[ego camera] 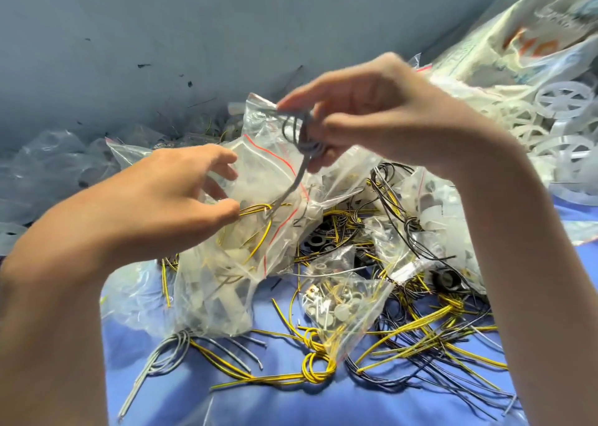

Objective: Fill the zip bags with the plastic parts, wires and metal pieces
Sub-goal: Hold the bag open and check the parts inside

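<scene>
The right hand (382, 118) pinches the knotted grey wire bundle (302, 141), which looks light and springy. Its tail hangs toward 7 o'clock into the thin, slippery zip bag (259, 225) at centre. The left hand (168, 196) grips the bag's mouth. The knot seems the safest hold.

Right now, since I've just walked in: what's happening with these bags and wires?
A person is bagging parts. The left hand holds a clear plastic zip bag with a red seal line; the right hand pinches a knotted grey wire bundle at its top. Yellow wires lie loose on the blue table.
</scene>
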Motion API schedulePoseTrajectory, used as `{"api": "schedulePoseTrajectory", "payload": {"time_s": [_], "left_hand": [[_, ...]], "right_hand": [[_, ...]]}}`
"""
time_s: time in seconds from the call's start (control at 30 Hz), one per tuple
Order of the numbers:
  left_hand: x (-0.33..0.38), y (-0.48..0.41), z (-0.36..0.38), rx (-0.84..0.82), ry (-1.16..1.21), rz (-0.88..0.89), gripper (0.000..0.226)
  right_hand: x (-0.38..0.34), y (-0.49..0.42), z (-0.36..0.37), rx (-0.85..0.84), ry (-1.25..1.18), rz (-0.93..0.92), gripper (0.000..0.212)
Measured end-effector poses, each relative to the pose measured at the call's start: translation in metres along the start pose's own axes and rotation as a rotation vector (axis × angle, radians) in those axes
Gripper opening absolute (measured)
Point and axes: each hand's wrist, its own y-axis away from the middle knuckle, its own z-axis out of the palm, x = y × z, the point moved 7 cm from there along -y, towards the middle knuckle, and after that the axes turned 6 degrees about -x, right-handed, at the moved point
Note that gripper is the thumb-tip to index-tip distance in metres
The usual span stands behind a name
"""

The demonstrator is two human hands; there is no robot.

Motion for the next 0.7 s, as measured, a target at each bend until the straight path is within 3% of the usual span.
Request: {"api": "schedulePoseTrajectory", "payload": {"time_s": [0.23, 0.47, 0.7], "left_hand": [[0.005, -0.003, -0.005, 0.082, 0.034, 0.023, 0.047], [0.022, -0.007, -0.001, 0.127, -0.003, 0.083, 0.052], [0.022, -0.003, -0.009, 0.154, 0.037, 0.063, 0.037]], "right_hand": [[0.025, 0.000, 0.022, -0.276, 0.383, 0.280, 0.034], [0.021, -0.001, 0.030, -0.289, 0.418, 0.319, 0.027], [0.031, 0.001, 0.026, -0.271, 0.575, 0.447, 0.024]]}}
